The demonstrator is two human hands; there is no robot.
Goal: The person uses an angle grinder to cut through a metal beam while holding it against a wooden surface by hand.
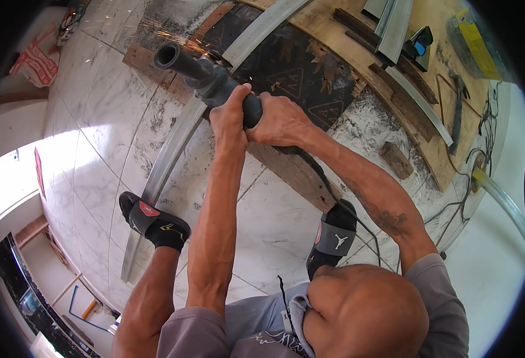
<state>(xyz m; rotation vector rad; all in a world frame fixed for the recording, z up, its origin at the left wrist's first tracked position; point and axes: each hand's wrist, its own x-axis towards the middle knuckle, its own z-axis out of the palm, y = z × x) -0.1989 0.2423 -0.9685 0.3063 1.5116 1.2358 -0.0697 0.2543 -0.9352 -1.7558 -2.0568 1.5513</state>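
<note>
Both my hands grip a grey angle grinder (210,80). My left hand (228,116) wraps its body from the left, and my right hand (281,122) holds the rear grip beside it. Orange sparks (176,39) fly from the tool's far end, which sits over a long grey metal strip (167,161) lying on the marble floor. The grinder's black cord (340,200) trails back under my right forearm. My left foot in a black sandal (155,222) stands on the strip, and my right sandal (335,234) rests on the floor.
A wooden plank (295,173) and a dark board (298,65) lie under the work. More metal strips (420,104), a wood block (396,160), pliers (458,107), a yellow box (477,42) and a clear hose (504,200) lie at the right. A red-and-white bag (35,62) sits far left.
</note>
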